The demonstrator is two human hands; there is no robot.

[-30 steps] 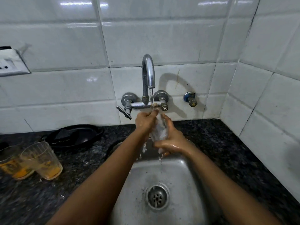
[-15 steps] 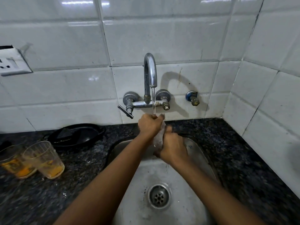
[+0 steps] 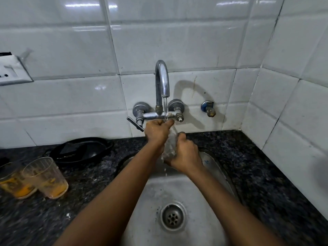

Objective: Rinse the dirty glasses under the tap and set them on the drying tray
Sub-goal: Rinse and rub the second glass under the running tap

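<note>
A clear glass (image 3: pixel 170 142) is held under the running chrome tap (image 3: pixel 162 80), above the steel sink (image 3: pixel 188 196). My right hand (image 3: pixel 185 153) grips its lower body from the right. My left hand (image 3: pixel 157 130) is curled over its rim, fingers at the mouth where the water stream lands. Water drips from the glass into the sink. Two dirty glasses (image 3: pixel 47 176) (image 3: pixel 13 181) with orange residue stand on the dark counter at the left.
A black tray (image 3: pixel 79 151) lies on the granite counter (image 3: pixel 248 166) behind the dirty glasses. A tap lever (image 3: pixel 135 123) sticks out left of my hands. White tiled walls close the back and right. A wall socket (image 3: pixel 12 71) sits at far left.
My right hand has turned from palm-up under the glass to gripping it from the side, knuckles up. The glass and both hands stayed under the stream.
</note>
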